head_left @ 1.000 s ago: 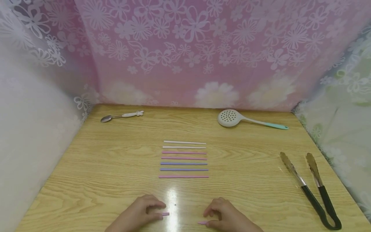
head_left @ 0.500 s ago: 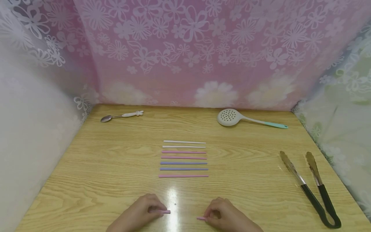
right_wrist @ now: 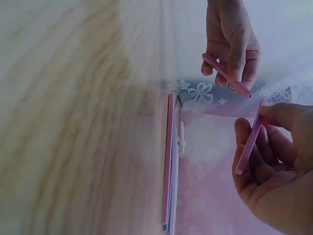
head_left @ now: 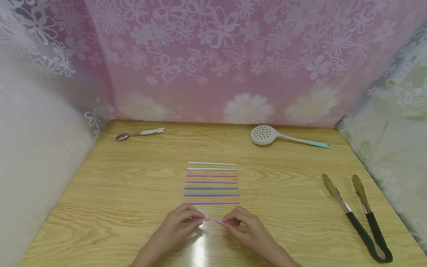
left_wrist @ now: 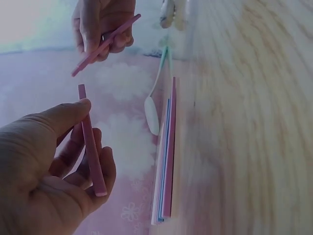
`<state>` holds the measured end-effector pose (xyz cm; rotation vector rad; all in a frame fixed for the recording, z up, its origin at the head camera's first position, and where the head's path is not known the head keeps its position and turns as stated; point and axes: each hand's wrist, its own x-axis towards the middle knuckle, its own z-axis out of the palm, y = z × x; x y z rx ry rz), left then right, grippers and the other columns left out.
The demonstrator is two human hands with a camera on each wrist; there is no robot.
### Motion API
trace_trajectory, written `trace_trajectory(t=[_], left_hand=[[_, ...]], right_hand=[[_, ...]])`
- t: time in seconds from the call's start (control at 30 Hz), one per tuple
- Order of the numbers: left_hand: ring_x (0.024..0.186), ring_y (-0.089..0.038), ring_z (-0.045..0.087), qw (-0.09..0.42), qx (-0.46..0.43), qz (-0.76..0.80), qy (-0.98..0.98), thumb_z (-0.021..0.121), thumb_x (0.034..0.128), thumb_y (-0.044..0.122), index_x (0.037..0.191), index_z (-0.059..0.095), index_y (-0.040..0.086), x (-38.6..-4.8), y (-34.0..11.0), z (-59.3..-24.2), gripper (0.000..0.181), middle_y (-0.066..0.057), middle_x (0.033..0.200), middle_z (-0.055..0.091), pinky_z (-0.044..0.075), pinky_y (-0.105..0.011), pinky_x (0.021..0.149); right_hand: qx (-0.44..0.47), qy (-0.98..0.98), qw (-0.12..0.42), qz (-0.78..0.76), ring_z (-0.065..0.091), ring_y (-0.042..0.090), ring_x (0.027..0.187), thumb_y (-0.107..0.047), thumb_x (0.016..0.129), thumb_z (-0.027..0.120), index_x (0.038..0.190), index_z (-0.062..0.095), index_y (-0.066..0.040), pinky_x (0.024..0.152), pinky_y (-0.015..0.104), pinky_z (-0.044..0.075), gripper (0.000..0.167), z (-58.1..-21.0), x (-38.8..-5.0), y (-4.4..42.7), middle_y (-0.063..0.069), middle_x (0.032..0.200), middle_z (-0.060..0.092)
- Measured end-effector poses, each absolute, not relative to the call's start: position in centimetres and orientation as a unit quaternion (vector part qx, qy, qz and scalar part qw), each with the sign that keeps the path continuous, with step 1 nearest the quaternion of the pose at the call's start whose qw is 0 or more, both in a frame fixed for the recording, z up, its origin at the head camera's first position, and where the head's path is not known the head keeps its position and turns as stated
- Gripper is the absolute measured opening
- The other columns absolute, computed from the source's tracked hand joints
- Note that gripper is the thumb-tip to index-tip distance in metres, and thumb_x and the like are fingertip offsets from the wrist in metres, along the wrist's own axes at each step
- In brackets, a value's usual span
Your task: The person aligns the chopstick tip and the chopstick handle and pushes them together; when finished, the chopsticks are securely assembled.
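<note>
My left hand (head_left: 178,225) pinches a short pink chopstick piece (left_wrist: 92,147) between thumb and fingers. Another short pink chopstick piece (right_wrist: 251,139) is pinched in my right hand (head_left: 248,227). The hands face each other above the near middle of the table, and a small gap separates the inner ends of the two pieces. Just beyond them, several chopsticks lie crosswise in a neat row: white ones (head_left: 212,163) farthest off, then pink ones (head_left: 211,181), blue-violet ones (head_left: 211,194), and one pink chopstick (head_left: 211,202) nearest my hands.
A spoon (head_left: 151,132) with a white handle lies at the table's back left. The slotted skimmer (head_left: 263,135) with a mint handle lies back right. Black-handled metal tongs (head_left: 375,226) lie spread along the right side. Flowered cloth (head_left: 213,74) hangs behind the wooden table (head_left: 116,207).
Both hands have lifted their pink pieces, moved forward toward the row of chopsticks and drawn closer together. The row, spoon, skimmer and tongs have stayed in place.
</note>
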<state>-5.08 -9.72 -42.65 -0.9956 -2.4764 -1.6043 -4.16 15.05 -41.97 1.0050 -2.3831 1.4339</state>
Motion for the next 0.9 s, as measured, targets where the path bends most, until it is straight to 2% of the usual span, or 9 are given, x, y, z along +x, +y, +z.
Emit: trace_trajectory(t=[0.3,0.67,0.9], left_hand=[[0.089,-0.018,0.063,0.03,-0.333,-0.522,-0.785,0.064,0.0891,0.006,0.101,0.069,0.005,-5.1,-9.1,-42.0,0.013,-0.002,0.096,0.062,0.055,-0.026,0.081],[0.082,-0.005,0.059,0.029,-0.339,-0.504,-0.794,0.064,0.0897,0.01,0.099,0.07,0.005,-5.2,-9.3,-42.0,0.012,-0.001,0.091,0.062,0.055,-0.021,0.07],[0.082,-0.004,0.058,0.039,-0.354,-0.477,-0.804,0.064,0.0906,0.014,0.101,0.071,0.011,-5.7,-9.2,-41.8,0.013,0.003,0.093,0.068,0.053,-0.019,0.069]], right_hand=[[0.323,-0.807,0.082,0.488,0.056,0.006,0.074,0.002,0.084,0.068,0.095,0.068,-0.008,0.062,0.02,0.051,0.015,-41.3,-4.3,14.8,-0.001,0.085,0.061],[0.304,-0.822,0.088,0.473,0.049,0.0,0.071,-0.003,0.083,0.07,0.093,0.072,-0.009,0.058,0.018,0.048,0.012,-41.1,-4.4,15.0,-0.003,0.084,0.059],[0.304,-0.825,0.076,0.47,0.047,-0.001,0.069,-0.002,0.081,0.073,0.094,0.071,-0.007,0.058,0.018,0.047,0.015,-40.8,-4.5,15.1,-0.003,0.082,0.063]])
